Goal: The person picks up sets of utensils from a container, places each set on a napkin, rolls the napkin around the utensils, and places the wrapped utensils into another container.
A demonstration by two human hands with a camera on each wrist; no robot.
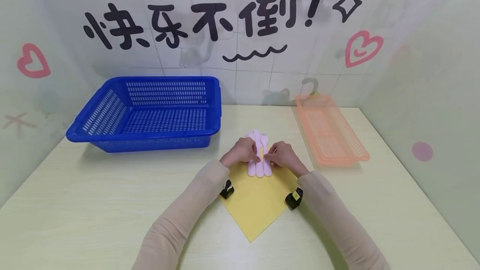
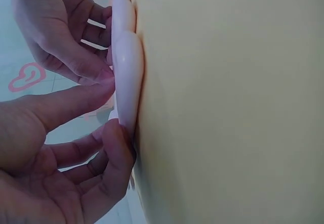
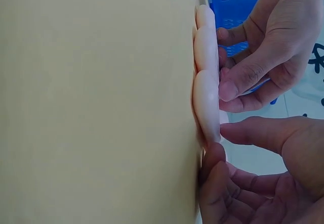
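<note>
Three pale pink pieces of cutlery lie side by side on a yellow square sheet (image 1: 258, 207), handles toward me. They are a spoon (image 1: 251, 170), a knife (image 1: 259, 171) and a fork (image 1: 267, 171). My left hand (image 1: 241, 152) is over the left side of the row, its thumb and curled fingers around the spoon and knife handles. On the other side my right hand (image 1: 283, 154) pinches the fork between thumb and fingers. Both wrist views show the rounded handle ends (image 3: 206, 100) close over the yellow surface. My left fingers partly cover the spoon.
A blue slotted basket (image 1: 157, 138) stands at the back left. Toward the back right lies a shallow orange basket (image 1: 322, 130). Dark wrist cameras (image 1: 294, 198) sit at both sleeves. A printed curtain (image 1: 240, 66) hangs behind the light wooden table (image 1: 93, 203).
</note>
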